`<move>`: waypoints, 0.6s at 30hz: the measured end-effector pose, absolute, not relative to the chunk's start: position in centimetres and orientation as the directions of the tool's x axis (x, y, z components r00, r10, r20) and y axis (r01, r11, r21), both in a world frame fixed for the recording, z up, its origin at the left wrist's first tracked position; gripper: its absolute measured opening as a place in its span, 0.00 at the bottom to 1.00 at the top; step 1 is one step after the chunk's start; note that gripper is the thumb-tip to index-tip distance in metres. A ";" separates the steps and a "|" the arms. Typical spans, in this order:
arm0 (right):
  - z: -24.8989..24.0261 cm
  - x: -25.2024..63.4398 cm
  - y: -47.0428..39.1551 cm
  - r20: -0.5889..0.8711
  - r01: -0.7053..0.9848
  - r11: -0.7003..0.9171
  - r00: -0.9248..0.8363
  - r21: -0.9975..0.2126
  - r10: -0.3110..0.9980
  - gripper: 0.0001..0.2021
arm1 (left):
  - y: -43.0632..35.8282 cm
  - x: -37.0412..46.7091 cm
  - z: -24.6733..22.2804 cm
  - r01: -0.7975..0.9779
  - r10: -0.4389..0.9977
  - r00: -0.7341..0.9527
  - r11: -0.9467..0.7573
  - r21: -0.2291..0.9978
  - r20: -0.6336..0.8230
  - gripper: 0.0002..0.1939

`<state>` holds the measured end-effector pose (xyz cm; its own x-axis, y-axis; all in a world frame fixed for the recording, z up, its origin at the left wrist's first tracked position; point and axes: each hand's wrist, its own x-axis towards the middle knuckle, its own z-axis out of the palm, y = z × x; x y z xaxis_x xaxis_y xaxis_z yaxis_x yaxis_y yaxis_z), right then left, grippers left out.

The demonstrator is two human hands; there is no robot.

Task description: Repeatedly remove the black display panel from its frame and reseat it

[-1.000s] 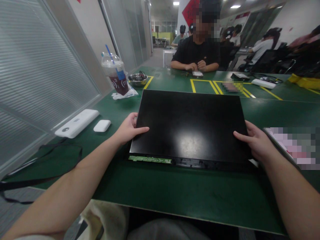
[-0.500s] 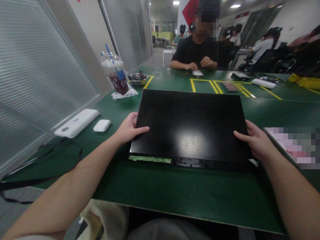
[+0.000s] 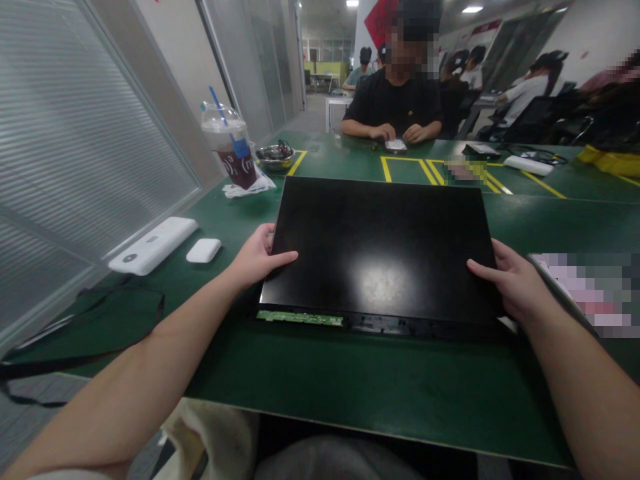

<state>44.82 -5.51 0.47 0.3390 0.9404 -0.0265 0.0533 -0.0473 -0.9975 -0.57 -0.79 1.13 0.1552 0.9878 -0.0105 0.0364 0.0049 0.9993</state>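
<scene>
Panel, rectangular, glossy black, gripped by bare left hand and bare right hand at opposite edges, could crack if twisted unevenly.

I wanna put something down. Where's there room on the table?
There's bare green table between the black panel and the near edge. Another patch lies beyond the right hand, right of the panel and behind a pixelated item. The left is crowded: drink cup, long white device, small white case, black strap.
</scene>
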 end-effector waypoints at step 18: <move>0.3 45.0 -5.4 -0.021 0.072 -0.048 0.341 -0.996 0.940 0.31 | -0.8 -0.7 1.2 0.132 0.982 0.180 -0.080 0.988 0.056 0.33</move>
